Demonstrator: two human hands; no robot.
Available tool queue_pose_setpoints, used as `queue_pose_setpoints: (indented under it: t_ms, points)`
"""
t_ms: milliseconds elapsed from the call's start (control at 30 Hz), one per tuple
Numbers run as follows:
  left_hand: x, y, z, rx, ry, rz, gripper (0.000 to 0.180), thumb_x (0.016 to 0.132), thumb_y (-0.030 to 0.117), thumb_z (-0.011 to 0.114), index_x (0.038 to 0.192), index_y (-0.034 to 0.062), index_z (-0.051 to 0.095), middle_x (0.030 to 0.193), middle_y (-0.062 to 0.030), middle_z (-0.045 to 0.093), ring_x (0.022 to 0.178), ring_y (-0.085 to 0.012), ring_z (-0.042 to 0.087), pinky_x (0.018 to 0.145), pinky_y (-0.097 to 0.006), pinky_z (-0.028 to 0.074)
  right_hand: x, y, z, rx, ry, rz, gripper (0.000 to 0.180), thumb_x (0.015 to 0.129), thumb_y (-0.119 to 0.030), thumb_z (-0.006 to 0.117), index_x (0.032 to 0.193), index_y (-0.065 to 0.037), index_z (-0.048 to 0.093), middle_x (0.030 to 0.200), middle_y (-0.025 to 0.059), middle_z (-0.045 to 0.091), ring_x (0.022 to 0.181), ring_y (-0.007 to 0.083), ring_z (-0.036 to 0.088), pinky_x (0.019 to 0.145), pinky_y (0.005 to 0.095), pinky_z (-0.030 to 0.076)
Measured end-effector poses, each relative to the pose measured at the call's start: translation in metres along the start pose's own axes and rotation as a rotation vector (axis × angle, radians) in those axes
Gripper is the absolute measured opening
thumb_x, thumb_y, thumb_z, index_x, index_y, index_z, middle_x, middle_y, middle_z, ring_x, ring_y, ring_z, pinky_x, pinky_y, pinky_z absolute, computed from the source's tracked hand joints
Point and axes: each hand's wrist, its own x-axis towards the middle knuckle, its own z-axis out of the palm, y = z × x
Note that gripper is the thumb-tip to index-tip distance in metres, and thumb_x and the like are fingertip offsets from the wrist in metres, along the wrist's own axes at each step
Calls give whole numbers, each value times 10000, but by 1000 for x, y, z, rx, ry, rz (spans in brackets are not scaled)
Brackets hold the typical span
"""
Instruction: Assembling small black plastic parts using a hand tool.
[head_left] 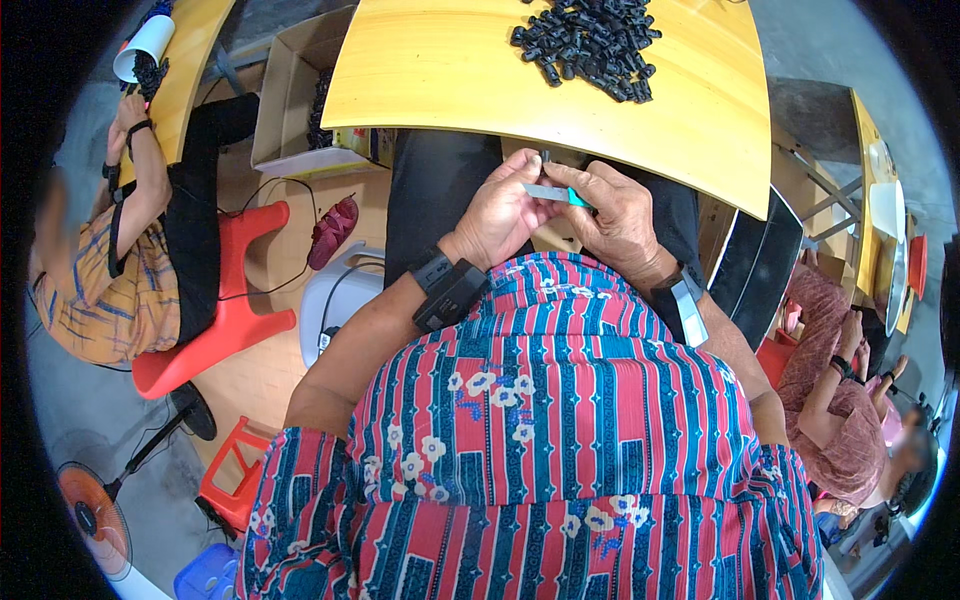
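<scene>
left hand (497, 215) pinching blade (545, 191) | right hand (612, 215) gripping teal handle (578, 200) | black part (546, 157) just above fingertips, upright | blade axis crosswise

This is a small, informal assembly workshop, because people sit on red plastic stools (225, 320) at curved yellow wooden tables (440, 80), one table carries a heap of small black plastic parts (590, 40), and a cardboard box (290, 110) with more black parts stands on the floor.
</scene>
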Motion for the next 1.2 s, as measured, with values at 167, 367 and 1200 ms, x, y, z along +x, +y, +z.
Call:
queue_pose_setpoints:
  t_ms: [167,367,1200]
  points:
    - [0,0,-12,-32,-79,-52,156,985,175,394,1067,96,501,946,-39,585,862,-155,570,787,-332,480,1,0,3,224,168,121,280,792,-94,658,1068,-55,630,869,149,641,783,268,648,690,322,505]
    - [-9,2,6,45,-45,-204,172,964,183,433,1017,61,543,796,-16,549,721,-141,525,668,-268,444,-5,6,9,452,-12,315,287,809,-155,690,1049,-10,628,844,157,636,741,233,649,690,295,508]
    - [1,7,0,76,11,-129,120,960,206,479,960,92,518,859,25,516,703,-78,449,629,-222,385,51,56,-24,-269,213,354,210,764,-211,661,920,-73,636,847,164,627,770,360,613,672,422,497]
